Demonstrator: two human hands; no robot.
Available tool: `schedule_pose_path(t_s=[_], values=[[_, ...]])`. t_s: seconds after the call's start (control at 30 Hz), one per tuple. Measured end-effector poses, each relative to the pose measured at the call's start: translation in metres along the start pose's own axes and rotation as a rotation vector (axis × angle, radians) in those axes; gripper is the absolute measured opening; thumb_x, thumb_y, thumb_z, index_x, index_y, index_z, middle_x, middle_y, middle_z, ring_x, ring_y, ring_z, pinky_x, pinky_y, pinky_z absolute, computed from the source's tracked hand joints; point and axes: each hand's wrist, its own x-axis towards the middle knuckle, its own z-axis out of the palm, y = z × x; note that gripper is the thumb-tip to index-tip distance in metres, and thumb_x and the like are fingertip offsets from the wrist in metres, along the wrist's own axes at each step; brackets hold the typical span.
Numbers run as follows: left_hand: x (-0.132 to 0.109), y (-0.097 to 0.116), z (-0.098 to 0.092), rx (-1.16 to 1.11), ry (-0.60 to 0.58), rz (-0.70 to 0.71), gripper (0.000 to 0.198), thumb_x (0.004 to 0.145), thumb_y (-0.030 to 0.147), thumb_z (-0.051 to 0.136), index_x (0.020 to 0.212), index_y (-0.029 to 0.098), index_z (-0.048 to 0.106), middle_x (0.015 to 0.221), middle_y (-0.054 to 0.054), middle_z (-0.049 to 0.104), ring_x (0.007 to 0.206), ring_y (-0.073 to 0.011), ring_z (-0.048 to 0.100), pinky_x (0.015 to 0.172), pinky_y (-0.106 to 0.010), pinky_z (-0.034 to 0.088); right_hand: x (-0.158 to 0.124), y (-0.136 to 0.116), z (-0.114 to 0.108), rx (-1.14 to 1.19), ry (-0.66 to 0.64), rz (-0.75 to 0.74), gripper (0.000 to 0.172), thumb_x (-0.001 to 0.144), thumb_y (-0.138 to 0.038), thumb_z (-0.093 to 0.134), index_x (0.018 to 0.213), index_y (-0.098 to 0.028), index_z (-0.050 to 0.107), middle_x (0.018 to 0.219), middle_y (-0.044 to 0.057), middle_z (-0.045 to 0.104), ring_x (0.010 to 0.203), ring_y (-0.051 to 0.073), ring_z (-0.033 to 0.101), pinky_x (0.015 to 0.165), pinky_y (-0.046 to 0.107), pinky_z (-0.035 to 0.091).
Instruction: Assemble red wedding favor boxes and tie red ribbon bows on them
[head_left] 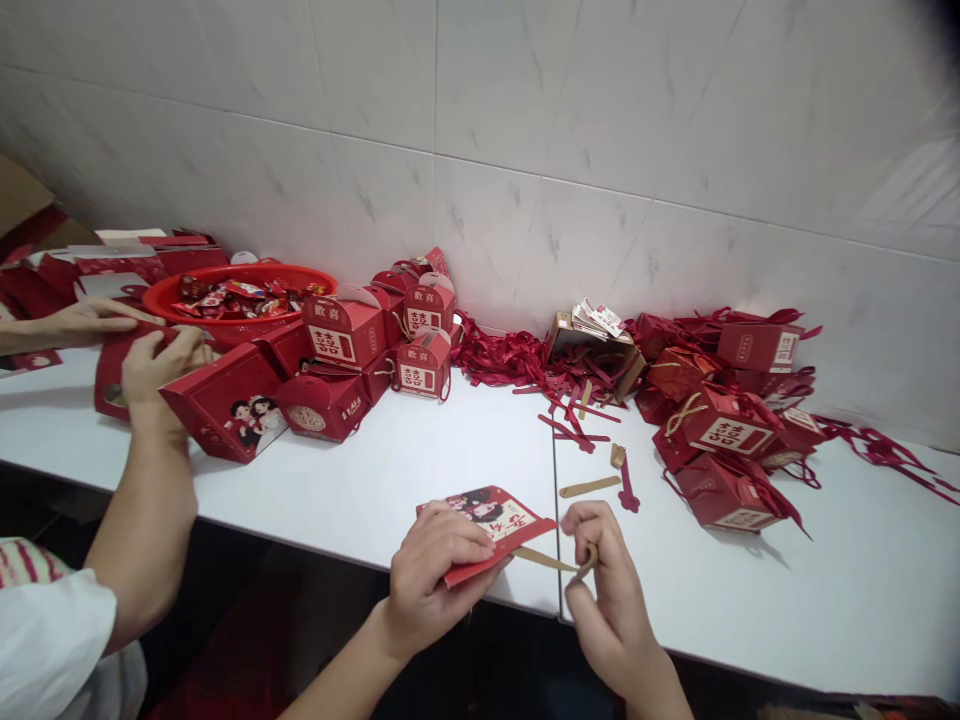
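Red box (525,512), one only, is held in front of the carton (626,372) and to its left, near the table's close edge. Its upper face has a pale panel with a dark-haired cartoon figure and red characters, bordered in red; the box sits tilted, one corner aimed right. One tan strip (544,559) runs out from its right side. The left hand (442,570) grips the box, fingers over the top and thumb below. The right hand (615,600) pinches the strip's curled far end between thumb and curled forefinger.

Just in front of the carton lie three loose tan strips (590,488) and several dark red strips (628,488), too overlapped to count. One tangle of red ribbons (495,352) lies just left of the carton. Farther left stand three domed boxes (343,330) with double-happiness labels showing, one box with a cartoon couple (240,400) and one with a round emblem (322,405). One red basin (315,280) of wrapped sweets is well left of the carton, beside a co-worker's two hands (161,365), which hold one red container (112,370). Right of the carton is one heap of finished-looking boxes (731,432), at least five.
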Motion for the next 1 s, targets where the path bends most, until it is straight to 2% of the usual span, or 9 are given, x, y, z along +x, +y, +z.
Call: schedule_pose_path(t_s=[0.1, 0.27, 0.47, 0.53, 0.63, 0.7, 0.77, 0.87, 1.0], values=[[-0.007, -0.001, 0.006, -0.090, 0.040, -0.088, 0.021, 0.072, 0.006, 0.072, 0.081, 0.017, 0.057, 0.072, -0.003, 0.069, 0.064, -0.0150, 0.065, 0.065, -0.031, 0.051, 0.001, 0.009, 0.008, 0.039, -0.072, 0.025, 0.031, 0.076, -0.006, 0.058, 0.082, -0.024, 0.034, 0.110, 0.008, 0.051, 0.110, 0.025, 0.049, 0.081, 0.035, 0.044], [-0.014, 0.003, 0.013, -0.190, 0.061, -0.149, 0.020, 0.073, 0.005, 0.070, 0.081, 0.018, 0.057, 0.072, -0.002, 0.069, 0.064, -0.0156, 0.065, 0.063, -0.031, 0.052, -0.003, 0.027, 0.023, 0.289, -0.043, 0.049, 0.037, 0.078, -0.005, 0.062, 0.076, -0.025, 0.032, 0.089, 0.001, 0.058, 0.081, 0.016, 0.059, 0.070, 0.029, 0.048], [-0.027, 0.008, 0.016, -0.332, 0.056, -0.296, 0.016, 0.077, 0.006, 0.064, 0.086, 0.018, 0.059, 0.076, -0.005, 0.066, 0.069, -0.0166, 0.062, 0.063, -0.030, 0.051, -0.008, 0.031, 0.034, 0.467, 0.024, 0.047, 0.036, 0.079, -0.006, 0.064, 0.074, -0.025, 0.034, 0.084, 0.000, 0.061, 0.076, 0.015, 0.061, 0.063, 0.026, 0.048], [-0.031, 0.008, 0.012, -0.443, 0.015, -0.367, 0.009, 0.083, 0.017, 0.059, 0.092, 0.017, 0.062, 0.082, -0.009, 0.066, 0.075, -0.0190, 0.063, 0.067, -0.032, 0.052, -0.008, 0.030, 0.034, 0.490, 0.039, 0.049, 0.036, 0.080, -0.005, 0.063, 0.074, -0.025, 0.033, 0.083, 0.000, 0.062, 0.075, 0.015, 0.061, 0.064, 0.027, 0.049], [-0.028, 0.005, 0.003, -0.672, -0.097, -0.520, 0.036, 0.093, 0.039, 0.042, 0.092, 0.014, 0.068, 0.089, -0.014, 0.068, 0.083, -0.0245, 0.065, 0.074, -0.039, 0.053, -0.008, 0.027, 0.029, 0.495, 0.039, 0.066, 0.037, 0.080, -0.005, 0.064, 0.076, -0.025, 0.033, 0.083, 0.000, 0.061, 0.072, 0.014, 0.060, 0.063, 0.026, 0.048], [-0.020, 0.002, -0.004, -0.769, -0.181, -0.665, 0.042, 0.096, 0.037, 0.036, 0.091, 0.013, 0.070, 0.085, -0.014, 0.070, 0.081, -0.0239, 0.067, 0.074, -0.037, 0.053, -0.008, 0.024, 0.026, 0.496, 0.006, 0.068, 0.037, 0.080, -0.006, 0.065, 0.077, -0.025, 0.033, 0.082, -0.001, 0.061, 0.069, 0.013, 0.059, 0.060, 0.025, 0.047], [-0.009, -0.001, -0.009, -0.782, -0.278, -0.718, 0.027, 0.094, 0.028, 0.046, 0.103, 0.015, 0.068, 0.082, -0.011, 0.072, 0.075, -0.0206, 0.069, 0.068, -0.032, 0.055, -0.009, 0.021, 0.023, 0.513, -0.045, 0.071, 0.038, 0.080, -0.009, 0.066, 0.077, -0.025, 0.032, 0.081, -0.001, 0.061, 0.066, 0.013, 0.058, 0.058, 0.025, 0.048], [0.009, -0.002, -0.013, -0.668, -0.428, -0.513, 0.029, 0.082, 0.017, 0.065, 0.111, 0.020, 0.067, 0.084, -0.010, 0.072, 0.073, -0.0189, 0.069, 0.065, -0.029, 0.056, -0.011, 0.019, 0.022, 0.548, -0.102, 0.086, 0.038, 0.080, -0.013, 0.068, 0.078, -0.026, 0.032, 0.080, -0.001, 0.060, 0.067, 0.014, 0.058, 0.058, 0.027, 0.048], [0.020, 0.000, -0.014, -0.546, -0.488, -0.241, 0.023, 0.081, 0.009, 0.063, 0.097, 0.022, 0.074, 0.084, -0.012, 0.072, 0.074, -0.0189, 0.070, 0.066, -0.027, 0.057, -0.015, 0.021, 0.025, 0.565, -0.107, 0.094, 0.037, 0.080, -0.019, 0.069, 0.079, -0.027, 0.033, 0.080, -0.001, 0.060, 0.067, 0.017, 0.057, 0.058, 0.031, 0.049]])
